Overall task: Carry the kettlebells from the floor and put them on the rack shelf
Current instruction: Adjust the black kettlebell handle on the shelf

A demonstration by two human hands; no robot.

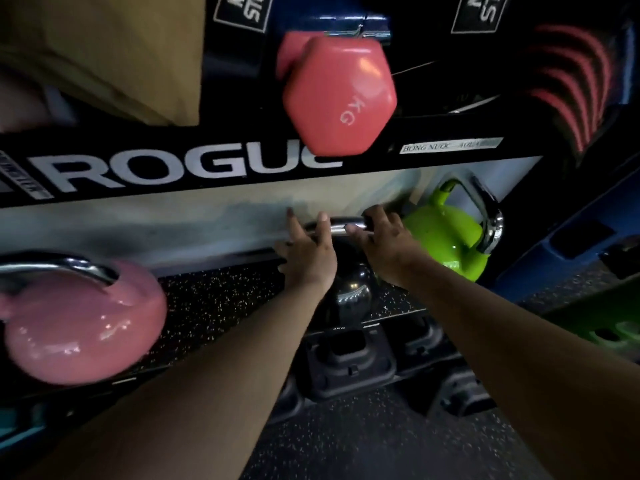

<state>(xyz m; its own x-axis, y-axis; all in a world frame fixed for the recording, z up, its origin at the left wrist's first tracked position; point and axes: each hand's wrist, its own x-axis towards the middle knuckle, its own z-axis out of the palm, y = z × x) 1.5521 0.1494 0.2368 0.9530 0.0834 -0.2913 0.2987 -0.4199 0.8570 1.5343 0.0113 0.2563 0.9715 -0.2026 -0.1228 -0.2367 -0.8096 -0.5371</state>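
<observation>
I read this as the placement step. The glossy black kettlebell with a chrome handle sits on the speckled black rubber rack shelf, between the pink kettlebell with a chrome handle to the left and the lime-green kettlebell with a chrome handle to the right. I cannot confirm that its base is fully seated, because my forearms hide the lower part.

My left hand rests on the left end of the handle with the fingers extended and loose, two of them raised off the bar; it is largely open and not gripping. My right hand lies over the right end with the fingers curled onto the bar; I cannot tell whether that grip is closed or only resting.

Above the shelf, a black rack beam with white lettering crosses the view, and a coral hexagonal dumbbell overhangs it.

Next move, as I judge it: verify that the black kettlebell stands stable, release both hands, and draw them straight back. Clearance is tight: the green kettlebell is just beside my right hand, and the beam sits low overhead.
</observation>
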